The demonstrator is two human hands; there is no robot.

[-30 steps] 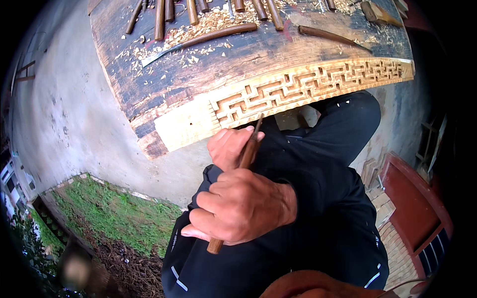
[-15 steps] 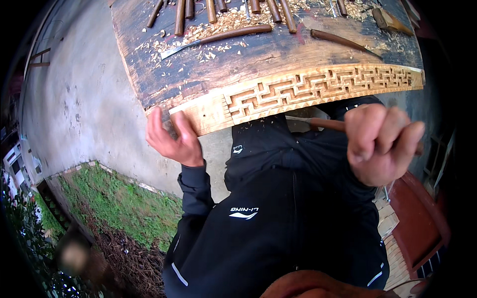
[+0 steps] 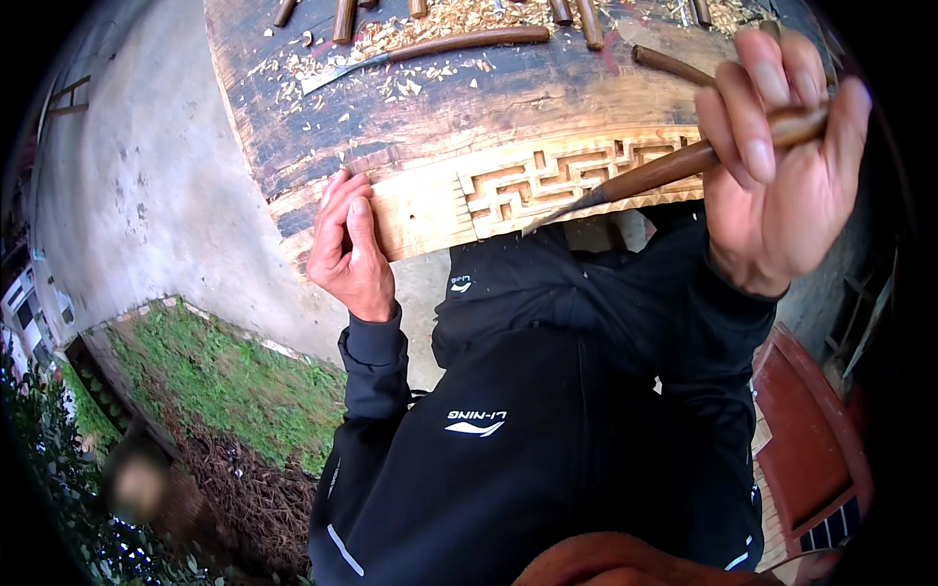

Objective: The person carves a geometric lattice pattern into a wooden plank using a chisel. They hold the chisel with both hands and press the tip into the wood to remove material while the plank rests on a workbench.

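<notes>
A long pale wooden board [image 3: 430, 210] lies along the near edge of the workbench, its right part carved with an angular fretwork pattern. My left hand [image 3: 354, 249] grips the board's plain left end, fingers curled and thumb against it. My right hand [image 3: 777, 186], raised over the board's right part, is closed round a chisel [image 3: 657, 174] with a brown wooden handle. The chisel slants down to the left, its thin blade over the board's near edge; whether the tip touches the wood I cannot tell. My right hand hides the board's right end.
On the worn workbench [image 3: 283, 146] lie a long-handled chisel [image 3: 469, 42], another wooden-handled tool [image 3: 672, 64], several tool handles at the far edge and scattered wood shavings [image 3: 449, 20]. Concrete floor [image 3: 147, 195] and grass [image 3: 225, 376] lie to the left; a reddish-brown panel [image 3: 806, 439] stands right.
My right hand has risen and turned, bringing the chisel from below the board up across its carved face. My left hand has shifted slightly, its fingers more curled at the board's end.
</notes>
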